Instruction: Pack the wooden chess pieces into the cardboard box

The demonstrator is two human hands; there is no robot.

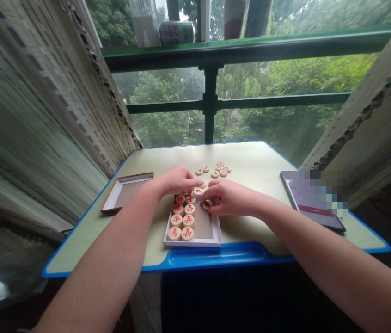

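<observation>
"Xiangqi pieces (188, 220), location?"

"Red-lettered ones in two columns, left side of a shallow box (216, 231), near the front of the counter (168, 159). Others lie loose beyond it."

"Hands?"

"Right hand (228, 198): curled, gripping a dark-lettered piece (206, 204) at the fingertips, over the box. Another dark-lettered disc peeks out under the fingers. Left hand (179, 179): bent over the far end of the box, index finger out towards a piece (198, 190) there. Can't tell if it grips anything."

"Hidden stuff?"

"Far end of the box, mostly behind the hands. Pieces between them partly covered, so no full count. Tablet (297, 196) on the right has a pixelated patch over its far corner; screen unreadable."

"Surroundings?"

"Box lid (129, 189) on the left, inside up, left arm passing close in front. Loose cluster (219, 168) towards the window side. Blue trough (216, 256) along the counter's front edge. Green railing (285, 48) behind, curtains (36, 83) both sides, trees outside. Can (177, 33) lying on the ledge by the railing; items beside it cut off at the top."

"Readable text?"

"Red: 帥, 炮, 車, 馬 down the left column; 士, then 兵 three times, down the right. Loose pieces too small to read. Can has red markings, brand illegible."
</observation>
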